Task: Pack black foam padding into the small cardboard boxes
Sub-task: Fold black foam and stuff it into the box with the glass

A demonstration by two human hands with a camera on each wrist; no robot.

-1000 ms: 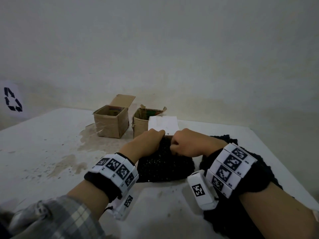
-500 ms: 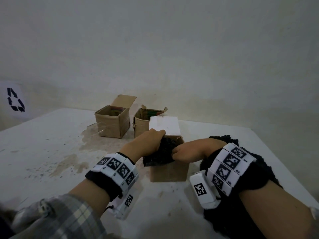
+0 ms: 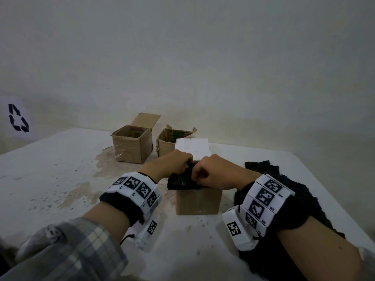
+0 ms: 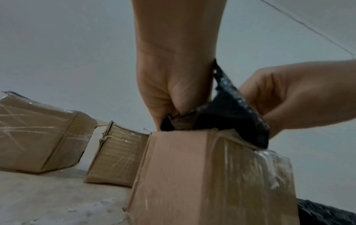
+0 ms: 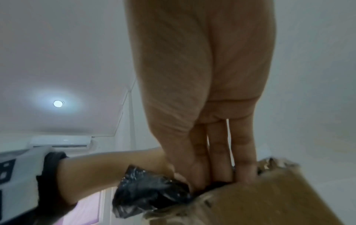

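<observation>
A small cardboard box (image 3: 197,201) stands upright on the table before me, its white lid flap (image 3: 192,148) raised behind it. A bunched piece of black foam (image 3: 180,180) sits in its open top and spills over the left rim. My left hand (image 3: 185,166) grips the foam from the left with curled fingers. My right hand (image 3: 197,175) pinches it from the right, fingertips down inside the opening. The left wrist view shows the foam (image 4: 231,112) squeezed between both hands above the box (image 4: 202,175). In the right wrist view a foam (image 5: 150,188) corner hangs outside the box (image 5: 269,202).
Two more open cardboard boxes (image 3: 132,145) (image 3: 165,145) stand side by side behind, close to the wall. A pile of black foam (image 3: 284,189) lies under and beyond my right forearm, near the table's right edge (image 3: 345,201). The stained white tabletop (image 3: 50,179) stretches left.
The foam hung as a broad sheet over the box front a second ago. Both hands have bunched it and worked it down into the opening, so the box front now shows.
</observation>
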